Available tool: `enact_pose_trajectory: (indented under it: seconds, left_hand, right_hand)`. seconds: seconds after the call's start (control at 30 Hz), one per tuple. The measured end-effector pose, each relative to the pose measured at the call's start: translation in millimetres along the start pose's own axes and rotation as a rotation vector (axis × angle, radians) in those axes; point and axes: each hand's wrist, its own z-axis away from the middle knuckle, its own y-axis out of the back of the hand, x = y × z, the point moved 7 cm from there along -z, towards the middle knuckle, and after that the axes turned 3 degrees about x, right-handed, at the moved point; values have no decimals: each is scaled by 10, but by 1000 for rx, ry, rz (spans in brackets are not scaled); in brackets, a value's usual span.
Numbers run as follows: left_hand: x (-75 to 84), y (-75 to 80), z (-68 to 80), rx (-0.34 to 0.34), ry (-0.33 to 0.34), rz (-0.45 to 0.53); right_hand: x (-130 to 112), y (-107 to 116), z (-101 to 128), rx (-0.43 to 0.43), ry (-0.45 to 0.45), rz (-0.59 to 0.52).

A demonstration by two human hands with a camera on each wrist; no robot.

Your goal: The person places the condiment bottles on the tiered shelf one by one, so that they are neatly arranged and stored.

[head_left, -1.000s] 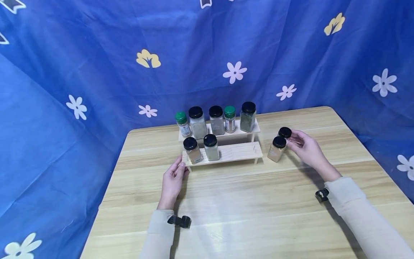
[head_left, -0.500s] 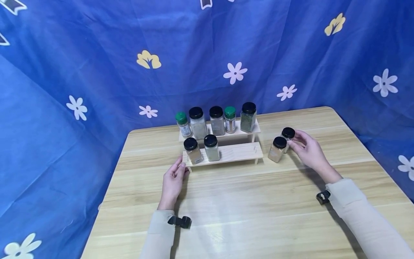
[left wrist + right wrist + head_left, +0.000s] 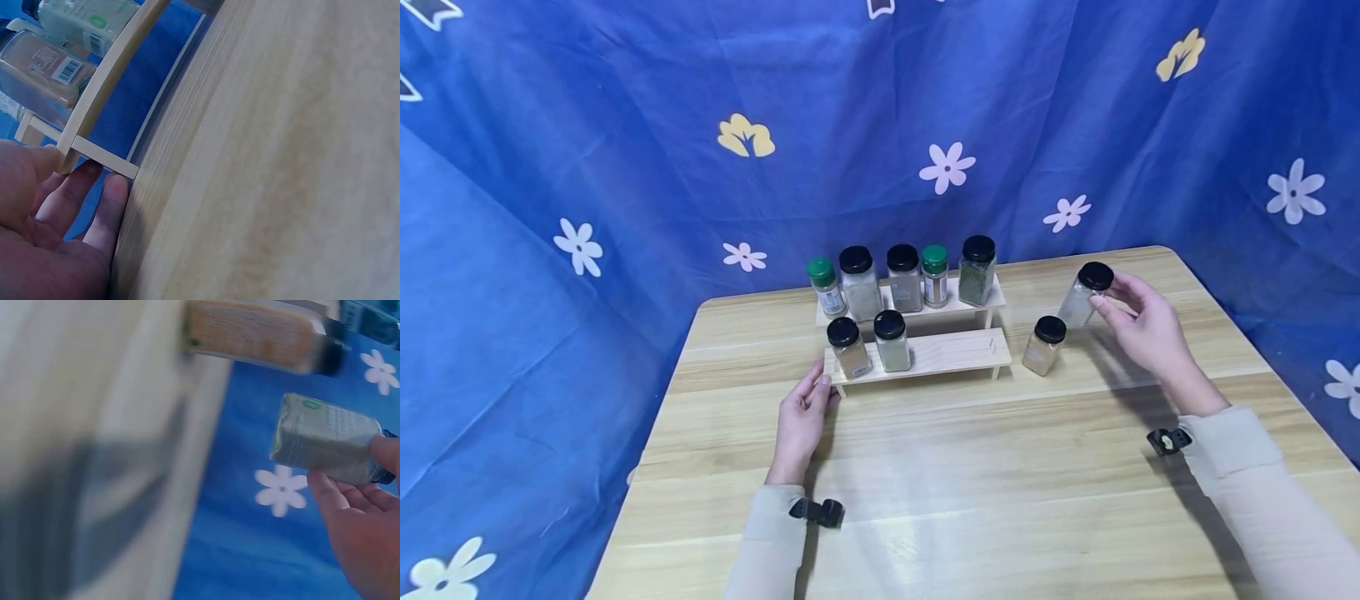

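Jar (image 3: 1082, 297) | clear, black lid, pale powder | right hand (image 3: 1142, 329) fingers pinch its top

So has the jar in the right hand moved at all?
Yes. The jar rose off the table, up and right from the jar left standing.

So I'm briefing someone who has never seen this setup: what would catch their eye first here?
Probably the right hand, holding a black-capped spice jar lifted off the wooden table at the right. Next, the two-step wooden rack at the table's middle back: five jars on its upper step, two at the left of its lower step, with the left hand at its left end. One more jar stands alone beside the rack.
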Motion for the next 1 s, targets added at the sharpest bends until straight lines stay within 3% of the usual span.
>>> enact_pose_trajectory:
  seconds: [0.23, 0.43, 0.73, 1.0]
  left_hand:
    - [24, 14, -21, 6, -13, -3]
    - [14, 11, -26, -5, -5, 10]
    - [22, 16, -20, -1, -4, 12]
    - [13, -5, 3, 0, 3, 13]
  right_hand:
    - [-332, 127, -64, 43, 74, -70]
    - [-589, 42, -23, 21, 126, -145]
    - [-877, -457, 82, -111, 167, -186]
    - [-1026, -938, 175, -218, 130, -243]
